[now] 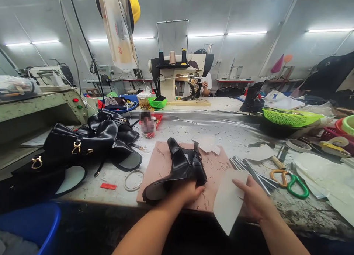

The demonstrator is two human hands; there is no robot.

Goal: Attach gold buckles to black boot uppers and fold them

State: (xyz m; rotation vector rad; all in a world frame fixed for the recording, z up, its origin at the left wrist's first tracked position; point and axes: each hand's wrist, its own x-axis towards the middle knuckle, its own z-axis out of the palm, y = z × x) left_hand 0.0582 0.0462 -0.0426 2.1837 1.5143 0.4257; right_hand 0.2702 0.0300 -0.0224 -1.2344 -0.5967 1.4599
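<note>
A black leather boot upper [179, 162] with a strap lies over a pink board [160, 155] at the front of the table. My left hand [190, 192] reaches under its near edge and holds it. The fingers are hidden by the leather, while the thumb shows outside. To the right, my right hand [254, 196] is closed on a thin white sheet piece [229, 199] with a pointed lower end, pinched at its right side. This piece hangs over the table's front edge, apart from the upper. Small white scraps [208, 144] rest at the board's far side.
Black boot uppers with gold buckles [80, 148] are piled at left, above a blue bin [52, 225]. A tape ring [134, 180] and red strip [108, 186] lie nearby. Scissors [297, 186] and grey strips [256, 173] are at right. A sewing machine [177, 78] stands behind.
</note>
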